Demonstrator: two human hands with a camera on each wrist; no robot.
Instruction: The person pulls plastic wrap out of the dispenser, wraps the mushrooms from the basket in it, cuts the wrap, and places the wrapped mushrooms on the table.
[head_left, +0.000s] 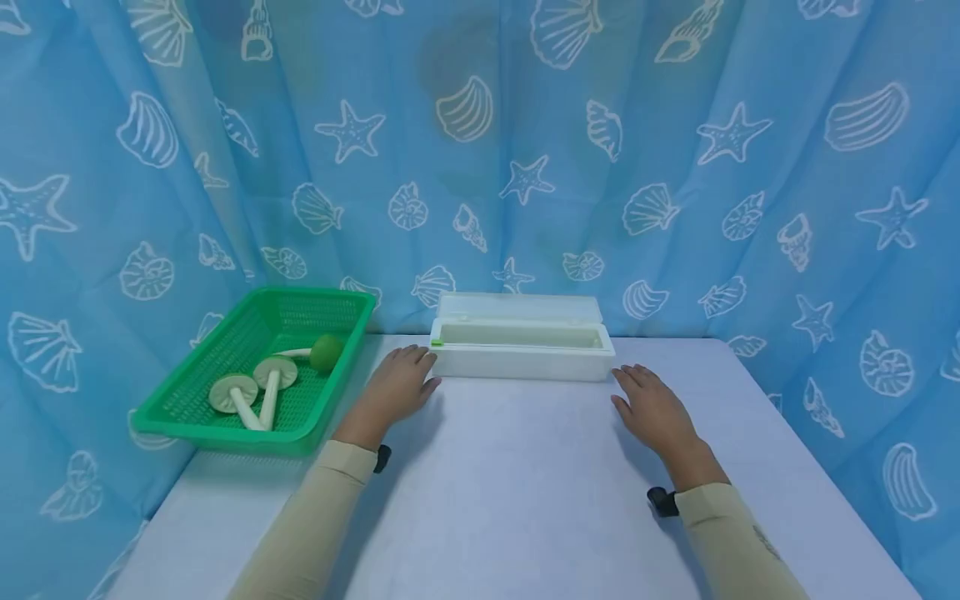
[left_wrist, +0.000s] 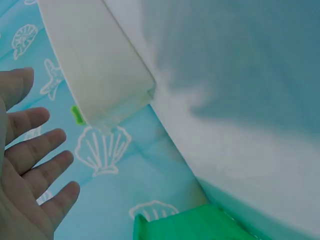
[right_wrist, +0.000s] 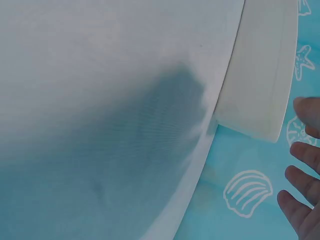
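Note:
A long white box [head_left: 525, 363] with its translucent lid [head_left: 519, 307] raised stands at the back of the table. A small bright green piece [head_left: 437, 342] shows at its left front corner. My left hand [head_left: 399, 385] is at the box's left end, fingers spread and holding nothing; the left wrist view shows the fingers [left_wrist: 42, 150] apart from one another. At the right end is my right hand [head_left: 654, 408], its fingers extended toward the box's corner and nothing in them. In the right wrist view the white box [right_wrist: 255, 75] lies just beyond the fingertips [right_wrist: 296, 150].
To the left, a green plastic basket [head_left: 315, 417] holds two mushroom-shaped pieces with white stems [head_left: 270, 400] and another with a round green head [head_left: 326, 353]. A white cloth [head_left: 517, 500] covers the table. Behind hangs a blue curtain [head_left: 480, 183] with seashell prints.

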